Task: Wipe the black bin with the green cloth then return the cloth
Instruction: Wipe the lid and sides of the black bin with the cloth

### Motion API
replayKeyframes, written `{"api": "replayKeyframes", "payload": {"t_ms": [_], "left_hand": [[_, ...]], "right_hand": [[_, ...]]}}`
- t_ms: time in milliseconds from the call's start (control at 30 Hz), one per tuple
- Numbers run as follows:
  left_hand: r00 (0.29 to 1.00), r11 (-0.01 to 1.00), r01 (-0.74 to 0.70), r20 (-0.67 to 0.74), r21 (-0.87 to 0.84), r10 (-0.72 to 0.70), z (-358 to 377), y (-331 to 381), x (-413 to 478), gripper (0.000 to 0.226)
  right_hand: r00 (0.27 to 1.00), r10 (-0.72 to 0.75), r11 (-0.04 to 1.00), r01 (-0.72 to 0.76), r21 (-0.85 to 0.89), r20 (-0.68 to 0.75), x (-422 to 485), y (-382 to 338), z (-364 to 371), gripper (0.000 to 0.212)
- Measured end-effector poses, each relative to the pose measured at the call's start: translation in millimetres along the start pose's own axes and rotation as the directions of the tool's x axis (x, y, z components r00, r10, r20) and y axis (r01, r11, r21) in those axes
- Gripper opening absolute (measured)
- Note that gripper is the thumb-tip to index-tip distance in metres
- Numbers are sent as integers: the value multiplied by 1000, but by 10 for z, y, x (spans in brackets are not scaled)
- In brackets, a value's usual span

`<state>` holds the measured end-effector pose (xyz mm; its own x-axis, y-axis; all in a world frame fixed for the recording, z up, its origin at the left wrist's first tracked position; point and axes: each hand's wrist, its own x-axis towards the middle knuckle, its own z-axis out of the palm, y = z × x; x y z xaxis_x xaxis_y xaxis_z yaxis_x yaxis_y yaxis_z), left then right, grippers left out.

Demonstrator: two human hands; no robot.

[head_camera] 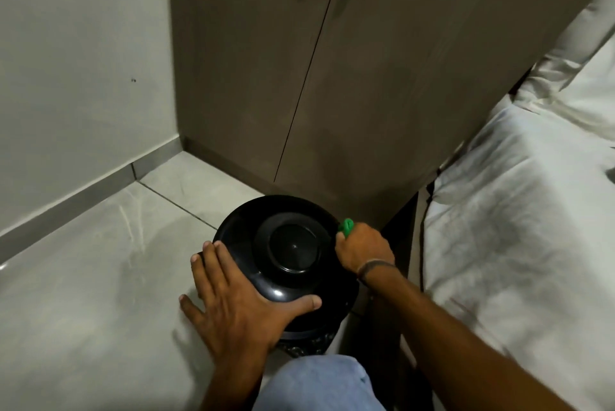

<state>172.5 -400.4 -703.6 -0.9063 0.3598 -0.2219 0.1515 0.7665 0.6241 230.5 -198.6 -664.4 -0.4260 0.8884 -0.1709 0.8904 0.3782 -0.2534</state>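
Right hand: right hand (pixel 364 249) fisted around the bunched bright-green cloth (pixel 346 227), only a small tuft showing above the knuckles; it sits against the right-hand rim of the bin lid.
Left hand: left hand (pixel 238 304) spread flat, fingers splayed, palm pressed on the near-left shoulder of the lid, thumb lying along the near edge. Acting as the brace.
Bin: round glossy black plastic bin with a domed lid and raised centre disc (pixel 289 251), standing on the pale grey tiled floor (pixel 83 277), just in front of the brown wooden wardrobe doors (pixel 299 77) and beside the bed with white sheets (pixel 515 227).
Step (my read): wiping the right side of the lid rim; centre and left side look untouched by the cloth at this position, can't confirm.
How to do it well: keep the left palm loaded so the bin doesn't skate on the tile. Open the cloth out more (a tight wad gives little contact area). Follow the rim round in one arc, then the recess around the centre disc, where dust tends to collect.
Watch: shift the bracing hand to clear the area under it.
Body below lid: mostly hidden from this angle.
Cloth's home spot: not in view.
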Motion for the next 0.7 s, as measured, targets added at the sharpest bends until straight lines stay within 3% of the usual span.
{"api": "replayKeyframes", "payload": {"t_ms": [100, 167, 233, 267, 300, 367, 433, 467, 533, 633, 700], "left_hand": [[1000, 1000, 4, 15, 7, -4, -14, 18, -6, 195], [1000, 1000, -2, 21, 12, 2, -23, 23, -10, 195], [999, 1000, -21, 25, 14, 21, -29, 9, -24, 195], [999, 999, -34, 30, 15, 34, -34, 5, -32, 195], [999, 999, -39, 35, 17, 38, -37, -8, -26, 196], [998, 998, -53, 42, 29, 52, -44, -33, -7, 196], [996, 996, -74, 46, 39, 72, -60, -38, -1, 195], [996, 996, -75, 49, 38, 73, -67, -36, -4, 194], [997, 996, -76, 35, 35, 75, -52, -36, -5, 193], [998, 998, -63, 26, 30, 62, -40, -45, 20, 189], [996, 995, -78, -38, 63, 80, -1, -87, 52, 165]], "right_hand": [[992, 107, 993, -109, 39, 62, -475, 196, -59, 42], [966, 146, 974, -178, 139, 215, -780, 329, -103, 39], [881, 126, 908, -288, 305, 457, -1035, 406, -206, 26], [866, 94, 891, -294, 347, 492, -1118, 450, -301, 22], [899, 73, 893, -251, 373, 431, -1123, 464, -399, 23], [994, 65, 941, -92, 327, 92, -900, 403, -586, 31], [990, 14, 965, 23, 262, -140, -595, 164, -750, 33], [986, -62, 964, 99, 247, -154, -457, -13, -764, 34], [950, -311, 935, 311, 171, -27, -276, -368, -564, 39], [815, -566, 824, 566, 43, 120, -420, -515, 91, 56], [707, -696, 718, 691, 85, 125, -705, -282, 338, 61]]}}
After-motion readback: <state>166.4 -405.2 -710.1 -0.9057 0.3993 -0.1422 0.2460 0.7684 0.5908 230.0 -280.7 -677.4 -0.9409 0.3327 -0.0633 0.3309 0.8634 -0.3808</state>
